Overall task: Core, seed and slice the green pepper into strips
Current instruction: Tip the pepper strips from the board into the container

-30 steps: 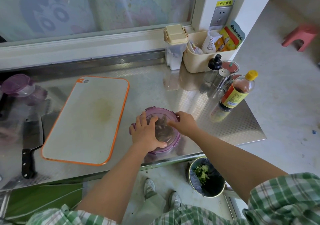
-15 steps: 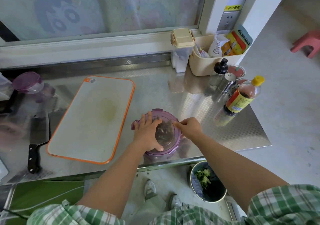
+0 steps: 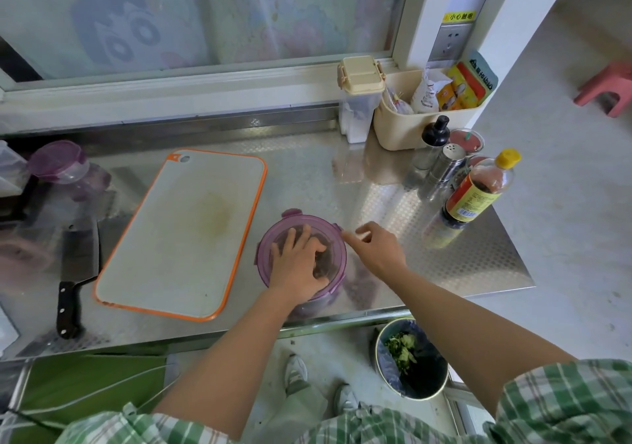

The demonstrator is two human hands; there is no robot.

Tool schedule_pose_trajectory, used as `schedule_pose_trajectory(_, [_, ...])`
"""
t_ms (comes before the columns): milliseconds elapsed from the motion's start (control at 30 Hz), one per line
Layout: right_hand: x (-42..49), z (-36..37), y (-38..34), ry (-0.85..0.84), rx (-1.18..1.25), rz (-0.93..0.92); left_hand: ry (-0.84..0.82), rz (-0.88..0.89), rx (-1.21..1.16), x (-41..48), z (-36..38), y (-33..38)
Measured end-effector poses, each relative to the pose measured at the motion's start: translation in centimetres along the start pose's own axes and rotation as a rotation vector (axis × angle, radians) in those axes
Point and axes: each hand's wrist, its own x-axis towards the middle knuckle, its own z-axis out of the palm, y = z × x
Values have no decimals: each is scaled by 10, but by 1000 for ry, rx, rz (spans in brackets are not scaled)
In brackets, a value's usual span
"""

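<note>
A round clear tub with a purple clip lid (image 3: 265, 255) stands near the counter's front edge, right of the board. My left hand (image 3: 297, 267) lies flat on the lid with fingers spread, pressing down. My right hand (image 3: 376, 248) is just right of the tub, its index fingertip at the lid's right clasp, holding nothing. The contents look dark through the lid and I cannot make them out. The white, orange-rimmed cutting board (image 3: 181, 231) is bare apart from a yellowish stain. A black-handled cleaver (image 3: 77, 272) lies left of the board.
A bin (image 3: 379, 341) with green scraps (image 3: 402, 351) stands on the floor below the counter edge. A sauce bottle (image 3: 475, 197), shakers and a beige basket (image 3: 403, 128) crowd the back right. Another purple-lidded tub (image 3: 58, 163) sits at far left.
My left hand has slid further onto the middle of the lid. My right hand has come off the lid's rim and now sits beside the tub at the right clasp.
</note>
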Motion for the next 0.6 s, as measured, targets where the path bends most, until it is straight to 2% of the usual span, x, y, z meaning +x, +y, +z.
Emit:
schedule_pose_trajectory(100, [9, 8, -5, -160, -41, -108, 73, -81, -40, -2, 3, -10])
schedule_pose_trajectory(200, [16, 16, -10, -162, -136, -97, 64, -266, 38, -8, 2, -17])
schedule_pose_trajectory(467, [27, 19, -15, -131, 115, 46, 35, -228, -5, -8, 2, -23])
schedule_pose_trajectory(600, [25, 23, -13, -142, 92, 43, 18, -203, -15, -7, -1, -25])
